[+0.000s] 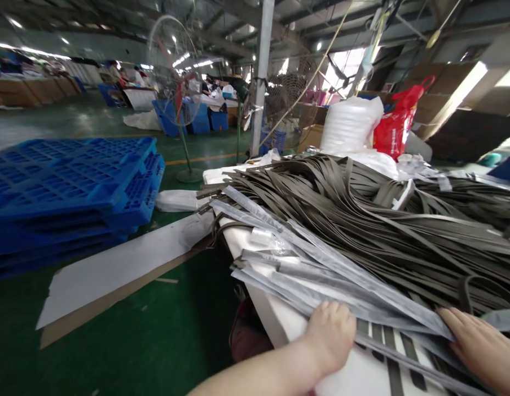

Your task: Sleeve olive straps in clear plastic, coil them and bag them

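Long, narrow translucent plastic sleeves (321,253) lie in a loose stack along the near side of a white table (275,308). My left hand (332,333) is closed, its fingers curled over the near edge of the sleeves; the fingertips are hidden. Farther right, my right hand (473,338) is wrapped over the same sleeves, with its thumb out of sight. Beyond them spreads a large heap of dark grey-brown flat strips (362,220). More dark strips (393,352) show on the table between my hands.
Stacked blue plastic pallets (73,181) stand at the left on the green floor. A long white board (126,269) juts out by the table's corner. Behind the heap are a white foam roll (351,124), a red bag (397,124), a metal post (263,77) and a standing fan (178,99).
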The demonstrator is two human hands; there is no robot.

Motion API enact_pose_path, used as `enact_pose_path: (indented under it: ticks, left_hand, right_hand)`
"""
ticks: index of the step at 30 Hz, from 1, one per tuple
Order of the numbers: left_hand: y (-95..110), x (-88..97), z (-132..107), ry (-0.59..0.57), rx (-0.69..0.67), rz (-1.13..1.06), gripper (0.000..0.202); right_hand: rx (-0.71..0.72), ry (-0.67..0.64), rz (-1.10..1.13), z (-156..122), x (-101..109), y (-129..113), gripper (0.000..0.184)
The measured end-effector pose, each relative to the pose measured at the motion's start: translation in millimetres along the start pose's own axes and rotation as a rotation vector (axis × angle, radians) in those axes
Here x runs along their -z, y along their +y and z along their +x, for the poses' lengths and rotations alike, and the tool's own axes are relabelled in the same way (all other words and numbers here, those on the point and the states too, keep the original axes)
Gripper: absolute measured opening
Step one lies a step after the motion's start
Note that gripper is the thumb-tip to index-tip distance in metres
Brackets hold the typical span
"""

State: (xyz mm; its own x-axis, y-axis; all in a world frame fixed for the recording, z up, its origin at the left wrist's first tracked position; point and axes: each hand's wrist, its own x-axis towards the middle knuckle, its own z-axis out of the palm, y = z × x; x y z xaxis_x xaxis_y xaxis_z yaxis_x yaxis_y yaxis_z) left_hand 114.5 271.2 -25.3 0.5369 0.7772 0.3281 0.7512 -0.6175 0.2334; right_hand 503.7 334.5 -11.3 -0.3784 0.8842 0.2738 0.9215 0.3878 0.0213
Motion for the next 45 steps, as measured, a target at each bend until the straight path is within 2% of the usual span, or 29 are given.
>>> enact_pose_path:
  ticks: [3, 6, 9, 13, 16, 21, 26, 29, 32, 36, 39, 45]
  left_hand:
    - [-1.0, 5.5, -0.2, -0.002, -0.001, -0.009, 0.008]
    - [0.1, 8.5, -2.2, 0.009, -0.008, -0.01, 0.009]
    - [6.5, 10.3, -9.7, 0.003, -0.066, -0.01, 0.011]
    - [21.6, 8.5, -25.2, 0.014, -0.166, -0.003, 0.011]
    - [29.1, 4.2, -34.0, 0.037, -0.159, -0.007, 0.01]
    - [27.9, 2.4, -35.9, -0.004, -0.087, -0.04, 0.012]
    - [24.5, 13.9, -31.4, -0.151, 0.063, -0.117, 0.02]
    - [25.6, 19.7, -33.2, -0.174, 0.06, -0.153, 0.034]
    - [28.2, 20.5, -40.9, -0.118, 0.043, -0.165, 0.048]
    - [28.5, 18.5, -56.2, 0.012, 0.035, -0.109, 0.039]
    - [23.8, 22.5, -67.8, 0.034, 0.08, -0.066, 0.03]
    - [3.6, 57.9, -86.0, -0.029, 0.274, -0.064, 0.026]
  right_hand:
    - [0.058, -0.172, -0.119, 6.2, 10.3, -18.5, 0.036]
    - [0.053, -0.24, -0.199, 17.3, 14.5, -30.1, 0.028]
    - [0.051, -0.232, -0.235, 22.2, 15.6, -35.1, 0.029]
    - [0.087, -0.158, -0.263, 19.6, 18.9, -45.4, 0.039]
    - [0.116, -0.13, -0.252, 15.3, 23.8, -62.7, 0.039]
    - [0.164, -0.101, -0.216, 12.0, 28.9, -100.3, 0.042]
    - [0.067, -0.006, -0.133, 8.3, 46.5, -155.7, 0.062]
    - [0.068, -0.067, 0.035, -6.7, 60.4, -196.5, 0.051]
    - [0.051, -0.15, 0.13, -29.7, 58.7, -222.9, 0.039]
    - [-0.04, -0.181, 0.161, -54.3, 34.7, -229.7, 0.036]
    - [-0.089, -0.209, 0.169, -60.0, 23.7, -230.3, 0.032]
    - [-0.143, -0.192, 0.232, -56.4, 34.1, -238.8, 0.025]
